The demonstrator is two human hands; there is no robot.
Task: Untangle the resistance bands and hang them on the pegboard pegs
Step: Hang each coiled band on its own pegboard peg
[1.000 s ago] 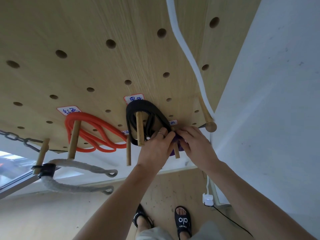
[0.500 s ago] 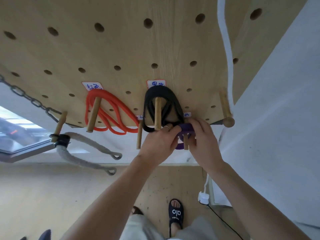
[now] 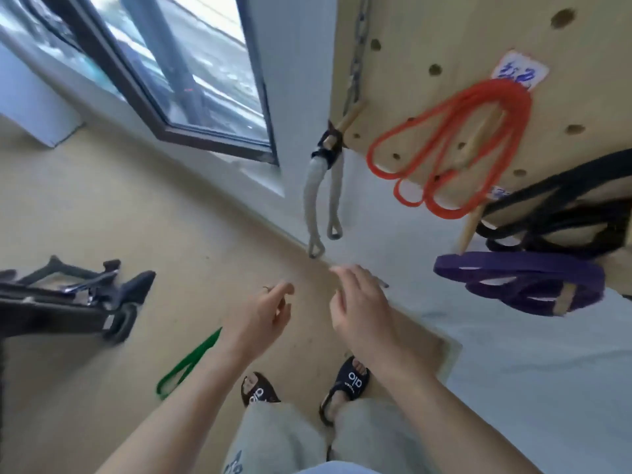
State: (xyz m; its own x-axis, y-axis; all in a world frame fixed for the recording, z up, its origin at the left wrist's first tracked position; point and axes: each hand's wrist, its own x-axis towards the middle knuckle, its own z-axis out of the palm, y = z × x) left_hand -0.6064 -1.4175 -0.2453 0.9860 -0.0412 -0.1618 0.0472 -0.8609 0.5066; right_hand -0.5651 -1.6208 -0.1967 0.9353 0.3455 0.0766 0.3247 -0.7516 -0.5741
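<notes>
Your left hand (image 3: 263,316) and right hand (image 3: 359,302) hang empty in front of you, each grip loose and holding nothing, well apart from the pegboard (image 3: 427,35). The orange band (image 3: 455,145), black band (image 3: 554,206) and purple band (image 3: 519,278) each hang on a peg, while the green band (image 3: 186,362) lies on the floor (image 3: 102,206) beside your left forearm. That looks like the one left, so your next move is to bend down, grip it and find it a free peg.

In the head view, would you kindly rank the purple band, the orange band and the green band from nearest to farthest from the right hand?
From the right hand:
1. Purple band, hanging on its peg to the hand's right.
2. Green band, on the floor to the lower left, beyond the left hand.
3. Orange band, up on the pegboard.
</notes>
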